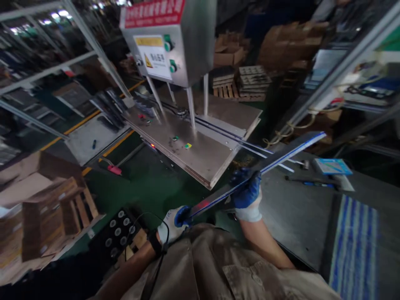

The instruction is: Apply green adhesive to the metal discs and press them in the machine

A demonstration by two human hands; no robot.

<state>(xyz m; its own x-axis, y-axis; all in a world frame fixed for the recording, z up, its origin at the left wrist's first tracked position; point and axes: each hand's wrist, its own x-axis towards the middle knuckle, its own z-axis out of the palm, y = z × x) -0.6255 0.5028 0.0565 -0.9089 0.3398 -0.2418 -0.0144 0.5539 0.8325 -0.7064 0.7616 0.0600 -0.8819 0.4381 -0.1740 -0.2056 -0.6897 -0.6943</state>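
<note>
A long, straight metal profile strip (281, 157) with a blue-and-white edge slants across in front of my body, its far end up to the right. My left hand (175, 223), in a white glove with blue-coated fingers, closes around its near end. Farther along, my right hand (248, 192), gloved the same way, is wrapped around the strip near its middle. Beyond the strip stands a press machine with a steel control box (184, 54) on posts above a metal worktable (200, 160). Two thin rails (228, 135) run along that table and stick out past its right edge.
On the right is a grey table (290, 212) with a row of blue-and-white strips (353, 246), a blue packet (334, 166) and a dark tool (312, 182). Cardboard boxes (46, 221) stand at lower left, near a black tray of round parts (117, 229). Pallets (253, 81) lie behind.
</note>
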